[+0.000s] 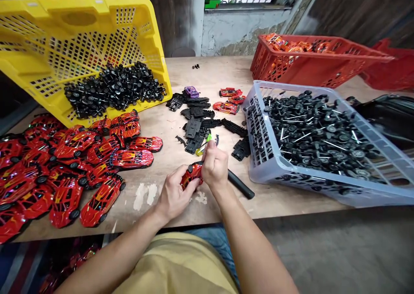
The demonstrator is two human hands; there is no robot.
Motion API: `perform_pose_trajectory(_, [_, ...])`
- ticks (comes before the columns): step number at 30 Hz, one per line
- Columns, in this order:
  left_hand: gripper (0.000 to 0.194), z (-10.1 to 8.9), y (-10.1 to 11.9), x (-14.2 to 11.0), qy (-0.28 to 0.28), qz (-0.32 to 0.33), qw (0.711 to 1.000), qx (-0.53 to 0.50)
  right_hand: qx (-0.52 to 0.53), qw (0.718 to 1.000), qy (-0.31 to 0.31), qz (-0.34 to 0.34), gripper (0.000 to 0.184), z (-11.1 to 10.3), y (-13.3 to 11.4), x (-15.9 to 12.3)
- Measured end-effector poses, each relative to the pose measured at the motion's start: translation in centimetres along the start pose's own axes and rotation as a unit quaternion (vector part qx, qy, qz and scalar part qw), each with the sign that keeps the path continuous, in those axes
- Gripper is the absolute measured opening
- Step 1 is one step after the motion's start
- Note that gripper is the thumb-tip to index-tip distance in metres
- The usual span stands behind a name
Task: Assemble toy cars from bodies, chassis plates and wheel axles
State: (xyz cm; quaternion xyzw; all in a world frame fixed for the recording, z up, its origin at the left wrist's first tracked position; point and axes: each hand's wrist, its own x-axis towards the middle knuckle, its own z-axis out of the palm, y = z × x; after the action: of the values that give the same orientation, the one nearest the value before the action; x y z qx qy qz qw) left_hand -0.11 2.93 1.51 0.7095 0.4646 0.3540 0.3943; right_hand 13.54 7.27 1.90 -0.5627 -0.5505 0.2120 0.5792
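My left hand (176, 192) is closed around a red toy car (195, 169), holding it just above the table's front part. One black wheel of the car faces up. My right hand (214, 164) is a fist against the car's right side; what it grips is hidden by the fingers. Beyond it a yellow-green tool (203, 147) shows partly, and I cannot tell whether the fist touches it. A black rod-like handle (241, 184) sticks out to the right from behind my right wrist. Black plastic car bases (194, 128) lie in a loose pile ahead of my hands.
Many red toy cars (77, 143) are heaped on the left. Behind them a tilted yellow crate (129, 48) holds black wheels. On the right stands a clear crate (268, 156) of wheels on axles, with a red crate (300, 67) behind. A purple car body (191, 91) and several red bodies (226, 108) lie mid-table.
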Motion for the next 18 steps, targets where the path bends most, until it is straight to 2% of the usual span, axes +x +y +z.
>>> perform_pose_trajectory(3, [0.009,-0.5,0.4,0.5,-0.001,0.034,0.998,0.056,0.033,0.999,0.011,0.022,0.064,0.0,0.6,0.1])
perform_pose_trajectory(5, [0.013,-1.2,0.5,1.0,-0.014,0.082,0.988,0.128,0.053,0.998,-0.018,0.017,0.062,-0.5,1.0,-0.4])
perform_pose_trajectory(7, [0.02,-2.1,0.2,1.5,-0.034,0.114,0.974,0.195,0.047,0.994,-0.094,-0.018,0.052,-1.2,1.5,-1.5])
perform_pose_trajectory(9, [0.026,-3.0,-0.4,1.7,-0.071,0.114,0.969,0.208,0.019,0.981,-0.185,-0.058,0.037,-2.0,2.1,-2.6])
perform_pose_trajectory(11, [0.038,-3.9,-1.4,1.5,-0.099,0.085,0.978,0.165,-0.004,0.967,-0.245,-0.064,0.028,-2.5,2.6,-3.7])
perform_pose_trajectory(13, [0.046,-4.5,-2.5,1.0,-0.095,0.038,0.99,0.097,-0.005,0.962,-0.267,-0.054,0.023,-2.6,2.9,-4.2])
perform_pose_trajectory(16, [0.027,-4.6,-3.8,-0.2,-0.072,-0.019,0.997,-0.004,0.027,0.957,-0.284,-0.046,0.017,-2.4,2.9,-4.4])
perform_pose_trajectory(18, [0.018,-4.2,-4.1,-0.8,-0.06,-0.013,0.997,-0.04,0.044,0.955,-0.289,-0.05,0.012,-2.1,2.7,-4.3])
